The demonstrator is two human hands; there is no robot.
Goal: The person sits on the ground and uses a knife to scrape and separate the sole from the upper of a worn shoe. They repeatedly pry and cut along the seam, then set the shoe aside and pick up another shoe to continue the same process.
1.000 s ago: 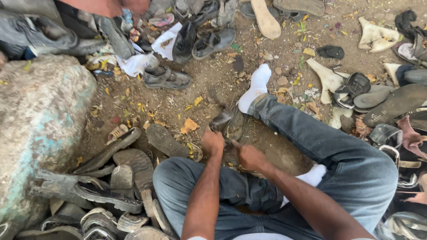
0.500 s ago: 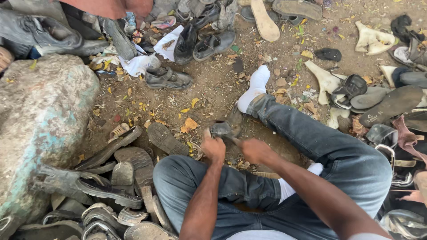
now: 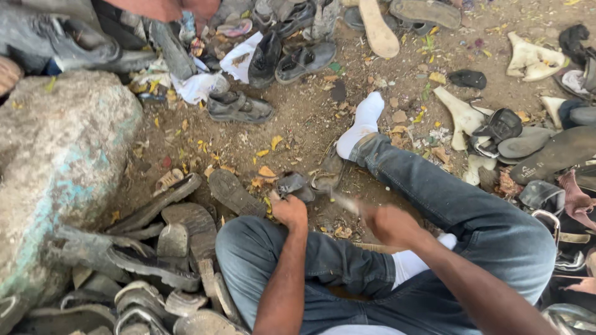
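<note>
Head view: the left hand [image 3: 288,211] grips a dark shoe piece [image 3: 297,185] over the dirt [image 3: 298,118] between the legs. The right hand [image 3: 386,224] is closed around a blurry tool [image 3: 345,202].

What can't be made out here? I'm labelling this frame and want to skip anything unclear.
Head view only:
- Right hand: motion-blurred; the thin tool in it is a smear, kind unreadable.
- Left hand: its fingers hide part of the dark shoe piece, so the grip is unclear.
- Another person at the top edge: cut off by the frame.
- Shoe soles at bottom left: cropped by the edge.
</note>
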